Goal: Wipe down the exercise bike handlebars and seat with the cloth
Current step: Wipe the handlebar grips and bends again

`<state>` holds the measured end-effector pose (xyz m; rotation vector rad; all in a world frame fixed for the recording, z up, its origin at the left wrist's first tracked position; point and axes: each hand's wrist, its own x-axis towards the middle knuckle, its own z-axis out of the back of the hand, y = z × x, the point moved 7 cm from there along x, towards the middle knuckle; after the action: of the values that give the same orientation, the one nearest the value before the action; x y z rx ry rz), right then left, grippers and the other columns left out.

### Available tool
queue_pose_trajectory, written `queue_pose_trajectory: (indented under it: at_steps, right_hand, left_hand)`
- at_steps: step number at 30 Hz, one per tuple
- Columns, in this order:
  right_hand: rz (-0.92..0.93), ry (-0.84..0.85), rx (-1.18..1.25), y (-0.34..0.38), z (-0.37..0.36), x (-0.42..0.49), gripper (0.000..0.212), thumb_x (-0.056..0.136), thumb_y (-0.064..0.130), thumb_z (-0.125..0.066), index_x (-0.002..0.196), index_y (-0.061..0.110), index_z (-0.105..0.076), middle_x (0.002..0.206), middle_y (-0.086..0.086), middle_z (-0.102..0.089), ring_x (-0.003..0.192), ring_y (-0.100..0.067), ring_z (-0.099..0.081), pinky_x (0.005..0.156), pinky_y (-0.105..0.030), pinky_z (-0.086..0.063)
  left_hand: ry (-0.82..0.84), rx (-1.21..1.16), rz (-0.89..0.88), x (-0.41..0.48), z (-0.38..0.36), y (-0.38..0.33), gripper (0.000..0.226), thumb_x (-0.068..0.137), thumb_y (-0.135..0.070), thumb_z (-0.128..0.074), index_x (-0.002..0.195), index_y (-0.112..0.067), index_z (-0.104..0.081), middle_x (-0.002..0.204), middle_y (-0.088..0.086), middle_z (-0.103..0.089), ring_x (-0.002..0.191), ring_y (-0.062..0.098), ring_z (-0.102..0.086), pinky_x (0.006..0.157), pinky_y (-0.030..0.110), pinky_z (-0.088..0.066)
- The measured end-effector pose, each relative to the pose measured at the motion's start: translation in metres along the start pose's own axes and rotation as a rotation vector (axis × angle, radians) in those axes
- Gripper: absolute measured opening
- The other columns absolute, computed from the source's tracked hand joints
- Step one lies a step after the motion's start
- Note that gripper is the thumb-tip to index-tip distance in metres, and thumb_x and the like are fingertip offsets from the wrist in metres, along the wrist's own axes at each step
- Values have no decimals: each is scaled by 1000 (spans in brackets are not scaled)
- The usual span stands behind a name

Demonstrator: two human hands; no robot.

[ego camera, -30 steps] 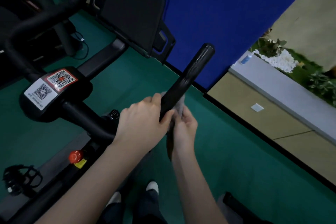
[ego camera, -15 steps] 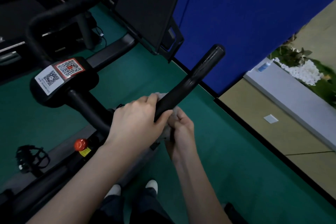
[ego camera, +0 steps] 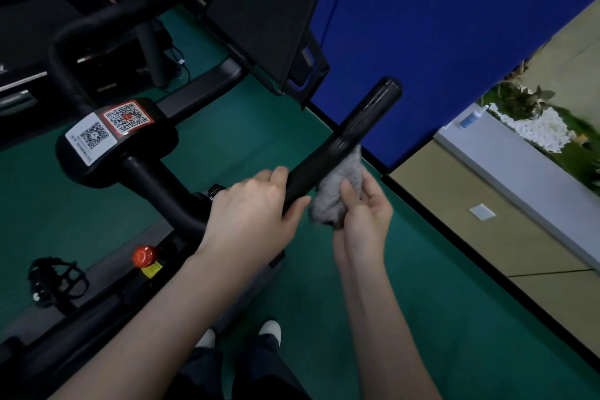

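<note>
- My left hand grips the black handlebar at its lower end, fingers curled round it.
- My right hand pinches the cloth: grey, fuzzy, bunched into a wad.
- The cloth touches the bar's right side, mid-length, just beside my left thumb.
</note>
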<state>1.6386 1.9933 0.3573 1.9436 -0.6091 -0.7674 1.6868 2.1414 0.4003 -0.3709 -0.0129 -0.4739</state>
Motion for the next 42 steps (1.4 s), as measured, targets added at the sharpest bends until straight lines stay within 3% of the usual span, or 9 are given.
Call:
queue_pose_trajectory:
  at_steps: [5, 9, 13, 17, 22, 28, 34, 38, 42]
  right_hand:
    - [668, -60, -631, 50, -14, -14, 36, 88, -13, -50, 119, 0, -63, 115, -12, -66, 107, -10, -61, 94, -16, -45]
    - [1147, 295, -1078, 44, -52, -43, 38, 79, -22, -47, 109, -9, -66, 113, -15, -66, 110, -24, -52, 103, -29, -40]
    - [1182, 583, -1394, 46, -78, -40, 37, 78, -6, -39, 100, -6, -68, 103, -14, -67, 103, -30, -55, 92, -41, -47]
    - [1235, 809, -1728, 59, -89, -22, 36, 72, -16, -50, 101, -2, -68, 103, -13, -66, 100, -34, -56, 84, -44, -47]
    - [1232, 648, -1823, 81, -99, -2, 35, 67, -21, -61, 96, -3, -68, 100, -13, -66, 96, -36, -54, 82, -44, -47]
    - [1253, 814, -1905, 60, -103, -13, 25, 77, -14, -57, 96, -2, -69, 96, -13, -66, 94, -35, -54, 80, -43, -44]
    - [1281, 581, -1974, 95, -112, 11, 26, 75, -17, -54, 91, -3, -68, 93, -15, -65, 92, -36, -51, 78, -37, -35]
    - [1317, 771, -2047, 73, -107, -3, 30, 81, -4, -39, 93, -4, -67, 93, -15, -64, 94, -36, -52, 76, -46, -40]
    - [1351, 678, -1988, 102, -114, 12, 25, 75, -12, -48, 89, -5, -68, 89, -17, -65, 89, -40, -55, 75, -43, -39]
  left_hand:
    - [4, 23, 3, 1, -1, -1, 39, 91, -59, -39, 101, -22, -48, 88, -5, -60, 77, 23, -61, 57, 29, -34]
    - [4, 30, 4, 2, -2, -1, 35, 91, -56, -40, 95, -22, -43, 95, -2, -62, 84, 26, -63, 59, 30, -31]
    - [-23, 29, -1, 3, 0, -2, 35, 91, -55, -43, 100, -21, -49, 97, -1, -64, 86, 26, -64, 60, 30, -30]
    - [-36, -3, 0, 3, 1, 0, 35, 90, -56, -45, 89, -22, -42, 90, -2, -63, 81, 25, -63, 60, 30, -30]
    - [-38, -53, 10, 5, 0, 2, 35, 89, -58, -45, 88, -23, -40, 88, -3, -61, 81, 24, -61, 62, 30, -31]
    - [-73, -47, -4, 6, 3, 0, 41, 87, -61, -47, 83, -22, -35, 85, -3, -62, 79, 25, -62, 60, 30, -27]
    - [-71, -53, 1, 12, 2, -2, 42, 88, -62, -45, 83, -22, -37, 83, -2, -61, 77, 24, -61, 60, 30, -27]
    - [-58, -70, -14, 25, 1, -11, 41, 89, -59, -47, 83, -21, -35, 89, 1, -64, 84, 27, -63, 63, 31, -29]
    - [-40, -107, -33, 37, -1, -18, 38, 90, -58, -46, 87, -21, -39, 93, 2, -62, 86, 28, -62, 64, 31, -31]
